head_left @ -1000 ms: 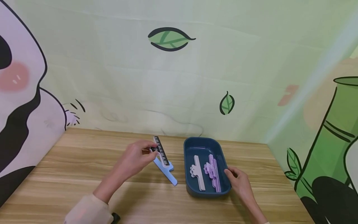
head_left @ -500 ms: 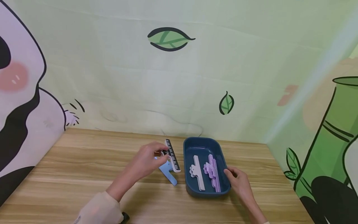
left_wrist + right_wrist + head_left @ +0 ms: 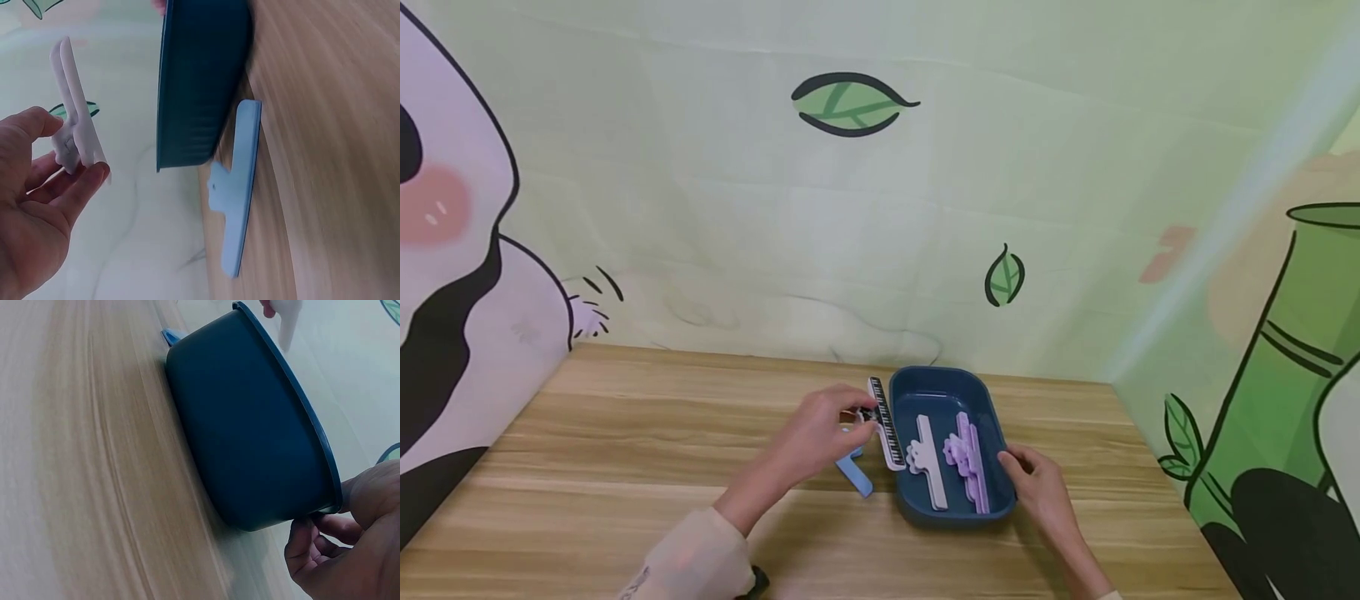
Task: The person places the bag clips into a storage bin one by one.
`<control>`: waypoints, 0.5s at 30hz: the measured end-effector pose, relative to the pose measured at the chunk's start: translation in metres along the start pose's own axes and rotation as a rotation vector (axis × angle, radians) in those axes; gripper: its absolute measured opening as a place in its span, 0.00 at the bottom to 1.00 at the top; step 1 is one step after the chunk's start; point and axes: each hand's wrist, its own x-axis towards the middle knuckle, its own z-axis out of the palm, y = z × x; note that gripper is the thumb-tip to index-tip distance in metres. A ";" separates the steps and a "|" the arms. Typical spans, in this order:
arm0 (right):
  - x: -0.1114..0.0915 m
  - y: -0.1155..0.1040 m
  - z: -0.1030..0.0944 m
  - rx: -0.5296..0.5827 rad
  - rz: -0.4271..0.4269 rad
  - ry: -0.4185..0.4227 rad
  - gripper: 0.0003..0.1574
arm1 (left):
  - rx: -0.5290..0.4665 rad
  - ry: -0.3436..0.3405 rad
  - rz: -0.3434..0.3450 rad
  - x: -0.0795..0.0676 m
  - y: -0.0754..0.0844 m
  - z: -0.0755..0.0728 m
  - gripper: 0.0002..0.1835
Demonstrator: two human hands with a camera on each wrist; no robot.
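My left hand (image 3: 823,429) pinches a white bag clip with a black-and-white piano-key strip (image 3: 888,433) by its handle. In the head view this clip overlaps the left rim of a dark blue plastic bin (image 3: 951,521); the left wrist view shows the clip (image 3: 78,106) raised above the table. At the bin's right side, my right hand (image 3: 1041,487) grips the rim, its fingers curled beneath the edge in the right wrist view. Inside the bin lie a white flower-shaped clip (image 3: 931,467) and a purple one (image 3: 972,458). A light blue clip (image 3: 237,187) lies on the table beside the bin.
The wooden table (image 3: 647,450) runs back to a pale green wall cloth (image 3: 737,208) printed with a panda, leaves and bamboo. The bin stands near the table's back edge.
My left hand has carried the piano-key clip rightward, from over the light blue clip to the bin's left rim. The right hand keeps its grip on the bin.
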 end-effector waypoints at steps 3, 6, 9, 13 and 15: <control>0.000 0.000 0.000 -0.006 -0.002 0.001 0.20 | 0.012 -0.011 -0.003 0.002 0.001 0.006 0.13; 0.001 0.001 0.000 -0.007 -0.001 0.000 0.20 | 0.027 -0.025 -0.013 0.005 0.003 0.012 0.13; 0.001 0.001 0.000 -0.011 0.001 0.002 0.20 | 0.024 -0.031 -0.001 0.007 0.006 0.017 0.13; 0.001 0.002 0.000 -0.008 -0.002 0.003 0.20 | 0.031 -0.046 0.022 0.011 0.008 0.025 0.13; 0.000 0.002 0.000 -0.002 -0.002 0.004 0.19 | 0.056 -0.071 0.014 0.012 0.009 0.029 0.14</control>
